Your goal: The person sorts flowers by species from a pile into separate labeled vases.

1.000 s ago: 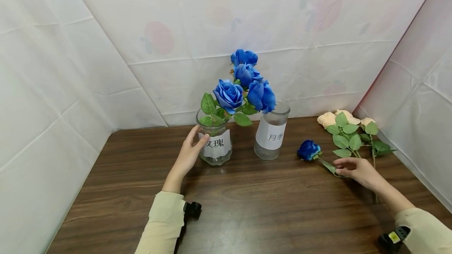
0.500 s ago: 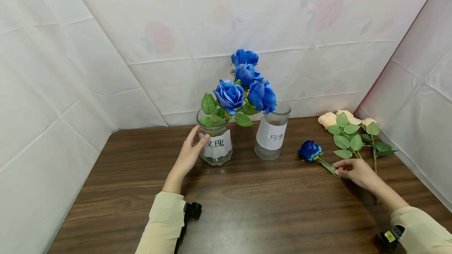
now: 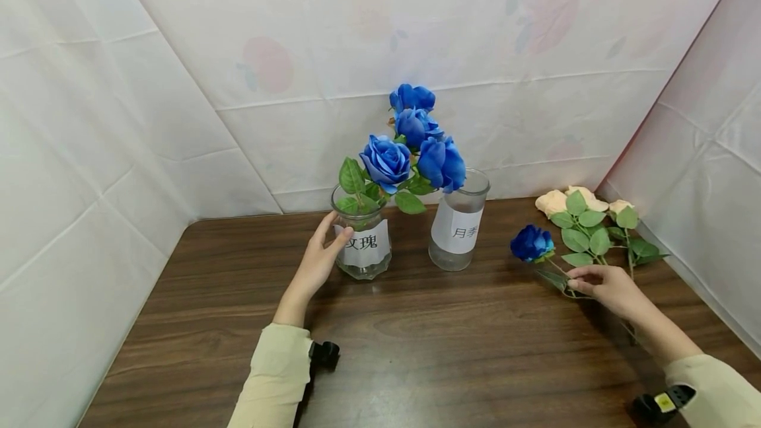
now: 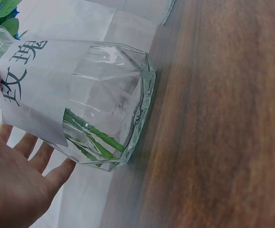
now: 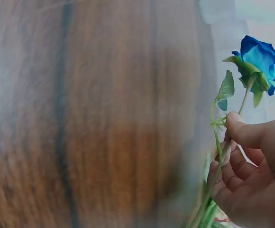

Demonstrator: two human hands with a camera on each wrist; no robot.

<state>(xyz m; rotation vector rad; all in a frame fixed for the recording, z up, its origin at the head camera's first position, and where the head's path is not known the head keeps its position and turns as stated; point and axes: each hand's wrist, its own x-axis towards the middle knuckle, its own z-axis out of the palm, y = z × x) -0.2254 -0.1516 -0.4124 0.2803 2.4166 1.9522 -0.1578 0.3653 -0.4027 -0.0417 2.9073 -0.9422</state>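
Note:
My left hand (image 3: 317, 258) holds the side of a glass vase (image 3: 364, 270), thumb over its white paper label and fingers behind. Several blue roses (image 3: 385, 160) with green leaves stand in this vase, leaning right; their cut stem ends (image 4: 97, 140) show near its bottom in the left wrist view. At the right, my right hand (image 3: 606, 289) pinches the stem of a single blue rose (image 3: 532, 244) between thumb and fingers. That bloom (image 5: 260, 59) points up and away from the hand in the right wrist view, with a leaf (image 5: 226, 85) beside the stem.
A second, straight glass vase (image 3: 453, 260) with a white label stands right of the first, partly overlapped by a blue bloom. Several cream roses (image 3: 551, 202) lie at the table's back right, beyond my right hand. White cloth walls (image 3: 333, 51) border the wooden table (image 3: 380, 362).
The single blue rose's head has lifted and shifted slightly right, as my right hand raises its stem. My left hand stays at the vase.

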